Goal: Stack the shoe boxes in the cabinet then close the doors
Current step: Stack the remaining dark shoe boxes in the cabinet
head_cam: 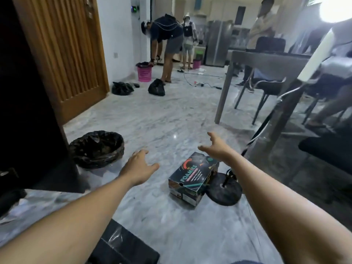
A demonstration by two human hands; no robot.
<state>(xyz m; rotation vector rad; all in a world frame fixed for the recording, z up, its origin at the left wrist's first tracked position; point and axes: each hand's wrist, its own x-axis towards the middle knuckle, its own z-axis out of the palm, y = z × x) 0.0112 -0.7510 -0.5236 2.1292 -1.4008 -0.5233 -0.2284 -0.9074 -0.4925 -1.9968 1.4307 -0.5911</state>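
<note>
A dark shoe box [192, 177] printed with "FOAMIES" lies closed on the marble floor, a little right of centre. My left hand [138, 167] hovers to the left of it, fingers spread, holding nothing. Above the box's far right corner my right hand [217, 147] is stretched out with its fingers apart and empty. Neither hand touches the box. The dark cabinet [28, 111] stands at the left edge, with its wooden slatted door [64, 54] swung open. A black box-like object [122, 244] lies at the bottom, partly cut off.
A bin lined with a black bag [97, 148] sits left of the box by the cabinet. A round black stand base [224, 189] with a pole touches the box's right side. A grey table [266, 60] and chairs stand right. Several people, a pink bucket [144, 72] and black bags are behind.
</note>
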